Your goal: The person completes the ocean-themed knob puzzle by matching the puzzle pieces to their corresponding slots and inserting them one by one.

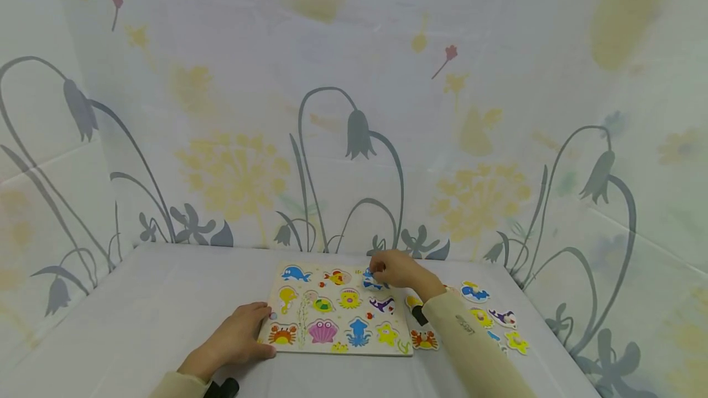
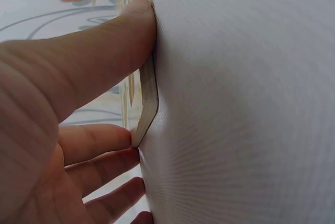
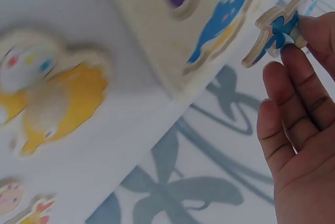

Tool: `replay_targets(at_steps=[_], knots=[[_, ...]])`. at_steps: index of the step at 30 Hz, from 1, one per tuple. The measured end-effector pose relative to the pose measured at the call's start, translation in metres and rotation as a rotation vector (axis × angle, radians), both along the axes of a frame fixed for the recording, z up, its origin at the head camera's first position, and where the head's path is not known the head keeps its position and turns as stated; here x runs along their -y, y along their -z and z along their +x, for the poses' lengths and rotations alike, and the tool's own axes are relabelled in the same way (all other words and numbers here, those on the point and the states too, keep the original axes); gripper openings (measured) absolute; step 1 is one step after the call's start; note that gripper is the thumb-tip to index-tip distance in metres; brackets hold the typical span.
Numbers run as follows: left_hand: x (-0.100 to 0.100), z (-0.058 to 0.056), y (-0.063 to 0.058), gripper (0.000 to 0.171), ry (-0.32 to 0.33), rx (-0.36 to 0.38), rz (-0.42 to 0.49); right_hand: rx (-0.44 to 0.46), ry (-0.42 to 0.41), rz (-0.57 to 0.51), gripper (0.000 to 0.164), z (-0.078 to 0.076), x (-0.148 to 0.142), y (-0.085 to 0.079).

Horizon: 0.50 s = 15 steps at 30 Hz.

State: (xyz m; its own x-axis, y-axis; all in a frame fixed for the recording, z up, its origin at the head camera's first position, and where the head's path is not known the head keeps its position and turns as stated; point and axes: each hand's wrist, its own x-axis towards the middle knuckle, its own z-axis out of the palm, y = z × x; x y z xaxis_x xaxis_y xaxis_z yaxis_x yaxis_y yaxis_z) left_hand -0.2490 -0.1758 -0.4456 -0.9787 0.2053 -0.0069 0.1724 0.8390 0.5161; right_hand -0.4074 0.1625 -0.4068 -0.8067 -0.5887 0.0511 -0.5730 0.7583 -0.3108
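On the white table lies a wooden puzzle board (image 1: 301,347) with painted sea animals. My left hand (image 1: 238,333) holds its near left corner; in the left wrist view the thumb (image 2: 123,38) lies along the front edge and a fingertip touches the corner. Over the board's far right part, my right hand (image 1: 398,269) pinches a blue and white wooden puzzle piece (image 3: 280,28) between thumb and fingers. In the right wrist view the piece is tilted and apart from the board. The blue dolphin-like picture (image 3: 222,20) shows near the board's corner there.
Several loose pieces lie right of the board: a red crab (image 1: 424,340), a blue piece (image 1: 474,292), a purple whale (image 1: 502,317) and a yellow star (image 1: 517,343). My right forearm partly covers others. A flower-printed curtain (image 1: 343,201) borders the table.
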Motion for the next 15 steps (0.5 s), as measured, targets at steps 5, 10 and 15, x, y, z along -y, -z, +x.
replay_targets(at_steps=[5, 10, 15], knots=[[-0.001, 0.000, 0.000, 0.079, -0.014, 0.022, -0.003, -0.004, -0.040, -0.002, 0.004, 0.000, 0.024, -0.001], [-0.002, 0.001, -0.002, 0.079, -0.016, 0.019, -0.007, 0.012, -0.069, 0.008, 0.006, 0.002, 0.051, -0.004], [-0.001, 0.001, -0.003, 0.079, -0.014, 0.021, -0.004, 0.008, -0.097, 0.034, 0.006, 0.000, 0.077, -0.005]])
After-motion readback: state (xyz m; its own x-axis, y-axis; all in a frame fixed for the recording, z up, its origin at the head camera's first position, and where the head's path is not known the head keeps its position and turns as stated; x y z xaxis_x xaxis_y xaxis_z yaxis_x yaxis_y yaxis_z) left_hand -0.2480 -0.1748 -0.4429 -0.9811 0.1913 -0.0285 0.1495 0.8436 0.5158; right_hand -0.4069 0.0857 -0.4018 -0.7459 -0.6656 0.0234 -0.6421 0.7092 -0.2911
